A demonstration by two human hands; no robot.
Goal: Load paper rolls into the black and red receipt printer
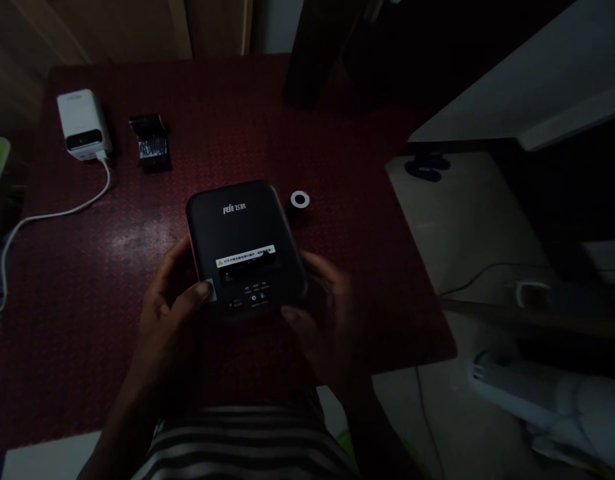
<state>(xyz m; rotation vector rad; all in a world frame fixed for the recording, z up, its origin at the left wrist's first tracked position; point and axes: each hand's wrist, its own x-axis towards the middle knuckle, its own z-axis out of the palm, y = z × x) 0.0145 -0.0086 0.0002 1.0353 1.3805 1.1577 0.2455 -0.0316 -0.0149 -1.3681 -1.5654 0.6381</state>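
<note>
A black receipt printer [242, 230] with a FEIE logo, a white warning sticker and a paper slot sits between my two hands, low over the table. My left hand [174, 293] grips its left side, the thumb on the top face by a small light-coloured patch near the lower left corner. Around the lower right corner curls my right hand [327, 307], thumb at the front edge and fingers along the side. Just right of the printer stands a small dark round thing with a white ring on top [300, 199]. The printer's underside is hidden.
A white power bank [82, 123] with a white cable [62, 213] lies at the back left. Beside it is a small black folded piece [151, 141] with a shiny face. The dark red table [227, 113] ends at the right above a tiled floor with slippers [427, 167].
</note>
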